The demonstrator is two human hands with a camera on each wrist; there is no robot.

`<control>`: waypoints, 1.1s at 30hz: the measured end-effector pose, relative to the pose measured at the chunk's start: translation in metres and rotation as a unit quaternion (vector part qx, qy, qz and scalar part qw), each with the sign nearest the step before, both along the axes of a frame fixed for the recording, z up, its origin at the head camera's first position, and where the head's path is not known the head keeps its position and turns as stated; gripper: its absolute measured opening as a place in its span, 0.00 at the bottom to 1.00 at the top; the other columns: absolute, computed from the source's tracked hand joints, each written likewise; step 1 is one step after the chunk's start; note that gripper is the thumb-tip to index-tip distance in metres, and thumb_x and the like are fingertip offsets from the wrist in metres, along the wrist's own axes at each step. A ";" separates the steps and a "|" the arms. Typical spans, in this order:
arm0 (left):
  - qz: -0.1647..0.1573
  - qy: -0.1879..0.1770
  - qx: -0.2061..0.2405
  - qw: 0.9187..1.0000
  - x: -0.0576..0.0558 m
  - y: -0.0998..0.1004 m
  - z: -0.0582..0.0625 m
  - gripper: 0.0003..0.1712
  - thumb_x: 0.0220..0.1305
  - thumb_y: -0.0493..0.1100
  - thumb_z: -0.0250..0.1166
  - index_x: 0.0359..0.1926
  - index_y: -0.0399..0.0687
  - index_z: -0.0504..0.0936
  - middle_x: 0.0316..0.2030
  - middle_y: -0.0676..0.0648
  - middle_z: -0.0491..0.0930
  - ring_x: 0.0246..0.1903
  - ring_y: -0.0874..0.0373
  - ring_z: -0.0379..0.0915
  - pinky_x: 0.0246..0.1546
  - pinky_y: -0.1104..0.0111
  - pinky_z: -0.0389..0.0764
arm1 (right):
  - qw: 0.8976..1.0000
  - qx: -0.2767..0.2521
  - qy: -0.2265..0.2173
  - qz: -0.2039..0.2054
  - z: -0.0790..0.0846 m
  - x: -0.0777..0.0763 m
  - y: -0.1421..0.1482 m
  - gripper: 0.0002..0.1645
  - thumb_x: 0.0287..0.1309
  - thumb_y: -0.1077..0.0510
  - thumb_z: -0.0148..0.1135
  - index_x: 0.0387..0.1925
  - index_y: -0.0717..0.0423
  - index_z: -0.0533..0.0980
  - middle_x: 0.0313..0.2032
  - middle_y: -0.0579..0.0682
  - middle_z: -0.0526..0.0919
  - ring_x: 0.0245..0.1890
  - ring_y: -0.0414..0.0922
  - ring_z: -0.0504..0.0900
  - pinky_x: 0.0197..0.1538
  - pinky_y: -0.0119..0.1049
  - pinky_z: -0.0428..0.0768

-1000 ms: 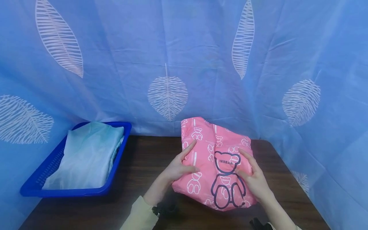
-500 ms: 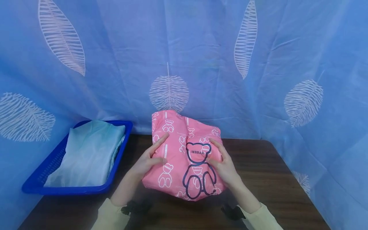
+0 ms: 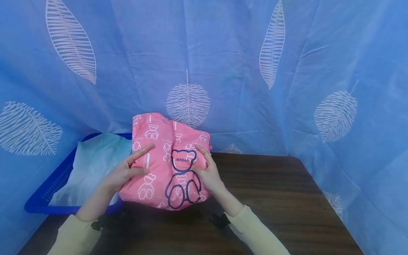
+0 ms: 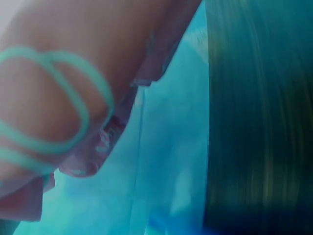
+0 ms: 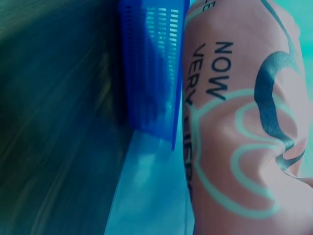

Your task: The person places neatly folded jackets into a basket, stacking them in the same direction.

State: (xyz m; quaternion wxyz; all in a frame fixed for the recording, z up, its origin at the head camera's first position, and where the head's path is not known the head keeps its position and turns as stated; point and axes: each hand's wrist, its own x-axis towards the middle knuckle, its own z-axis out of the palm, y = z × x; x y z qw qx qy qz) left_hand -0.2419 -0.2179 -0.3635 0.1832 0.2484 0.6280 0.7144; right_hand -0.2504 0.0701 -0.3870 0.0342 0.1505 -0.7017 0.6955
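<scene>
A folded pink cloth point(image 3: 159, 170) printed with white bear outlines and one large dark bear is held up in front of me. My left hand point(image 3: 119, 175) grips its left side, thumb on the front face. On the opposite side my right hand point(image 3: 208, 175) holds it the same way, fingers partly behind the fold. The bundle's left part overlaps the right side of a blue basket point(image 3: 60, 210) in the head view. Close up, the pink cloth point(image 4: 54, 98) fills much of the left wrist view; dark lettering shows on the cloth point(image 5: 230, 117) in the right wrist view.
Inside the basket lies a folded pale teal and white cloth point(image 3: 92, 166), partly hidden by the left arm and the pink bundle. A dark brown wooden table point(image 3: 271, 198) lies underneath. Blue leaf-print curtain point(image 3: 223, 71) hangs behind and on both sides.
Both hands have carried the pink cloth leftward and slightly up, from the right-middle of the table to the basket's right edge. The grip looks the same.
</scene>
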 end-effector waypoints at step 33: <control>0.116 -0.045 -0.203 0.971 -0.016 -0.227 0.009 0.43 0.72 0.31 0.50 0.69 0.89 0.59 0.46 0.68 0.73 0.37 0.49 0.83 0.37 0.56 0.85 | 0.993 0.080 0.001 0.084 -0.011 -0.041 -0.217 0.38 0.61 0.66 0.61 0.66 0.29 0.67 0.64 0.41 0.72 0.65 0.44 0.70 0.63 0.42 0.72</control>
